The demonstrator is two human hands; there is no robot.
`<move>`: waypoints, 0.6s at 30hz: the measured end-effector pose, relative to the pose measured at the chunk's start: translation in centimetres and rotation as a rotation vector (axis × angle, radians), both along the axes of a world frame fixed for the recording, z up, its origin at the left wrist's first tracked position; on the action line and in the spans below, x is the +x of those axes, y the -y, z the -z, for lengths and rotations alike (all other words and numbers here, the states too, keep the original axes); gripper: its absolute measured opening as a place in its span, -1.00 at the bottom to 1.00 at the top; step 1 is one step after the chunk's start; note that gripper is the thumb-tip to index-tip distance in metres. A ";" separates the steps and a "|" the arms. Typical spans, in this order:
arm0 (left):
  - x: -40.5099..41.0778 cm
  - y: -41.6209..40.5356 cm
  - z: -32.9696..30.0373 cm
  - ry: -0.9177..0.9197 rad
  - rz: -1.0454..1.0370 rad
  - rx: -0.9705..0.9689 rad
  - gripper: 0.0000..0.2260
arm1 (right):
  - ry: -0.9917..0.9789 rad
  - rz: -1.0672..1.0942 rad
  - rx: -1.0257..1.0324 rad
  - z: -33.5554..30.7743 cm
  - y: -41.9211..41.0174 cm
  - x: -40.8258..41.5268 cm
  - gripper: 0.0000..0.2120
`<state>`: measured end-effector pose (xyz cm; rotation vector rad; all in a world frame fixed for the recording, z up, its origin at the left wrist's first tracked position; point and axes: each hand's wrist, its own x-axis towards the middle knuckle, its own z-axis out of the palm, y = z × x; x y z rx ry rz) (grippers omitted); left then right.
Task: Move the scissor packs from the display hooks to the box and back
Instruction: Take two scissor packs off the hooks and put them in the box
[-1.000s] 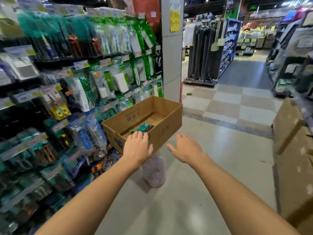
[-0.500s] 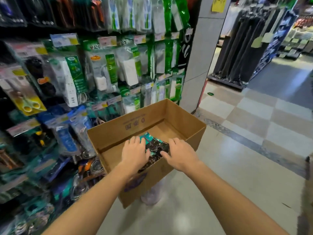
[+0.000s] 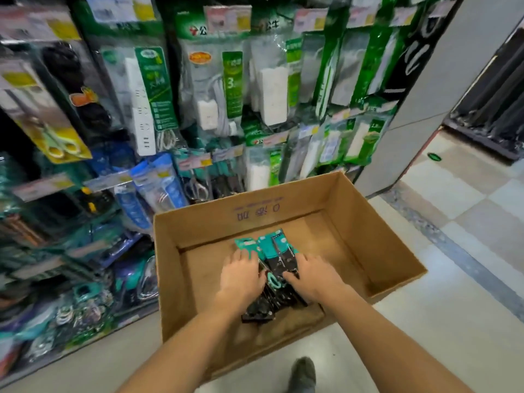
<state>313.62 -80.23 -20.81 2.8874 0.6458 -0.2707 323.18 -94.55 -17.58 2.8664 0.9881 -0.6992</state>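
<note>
Both hands are down inside an open cardboard box (image 3: 255,219), closing in from either side on a small stack of scissor packs (image 3: 279,259) that lies on the box floor. The left hand (image 3: 241,276) rests palm down on the left edge of the stack, fingers curled over the teal card tops; the right hand (image 3: 310,279) presses against the right edge, its fingertips (image 3: 289,276) touching the dark part of the packs. Each grip is curled around the stack and in contact with it, though whether the packs are clamped tight or only gathered cannot be told from this angle. The packs fan slightly, their teal headers pointing toward the far wall of the box and the dark lower ends toward the person; a teal scissor handle (image 3: 273,280) shows between the two hands. The box stands just in front of a display wall (image 3: 198,109) hung with packaged power strips (image 3: 141,103), a yellow-carded pair of scissors (image 3: 61,144) at the left, and more teal-packed scissors on the hooks (image 3: 198,182) just behind the box's far wall. A shoe (image 3: 303,373) shows on the pale floor (image 3: 425,336) below the box.
</note>
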 end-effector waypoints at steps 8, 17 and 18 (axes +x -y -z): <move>3.6 -0.1 3.0 -0.185 -0.147 -0.094 -0.48 | -0.162 -0.114 -0.057 4.8 -2.6 6.7 -0.40; 7.3 1.6 5.7 -0.317 -0.364 -0.151 -0.45 | -0.241 -0.140 -0.057 9.5 -4.5 11.0 -0.37; 7.5 1.8 6.2 -0.321 -0.398 -0.178 -0.44 | -0.255 -0.123 -0.064 9.8 -4.4 11.3 -0.33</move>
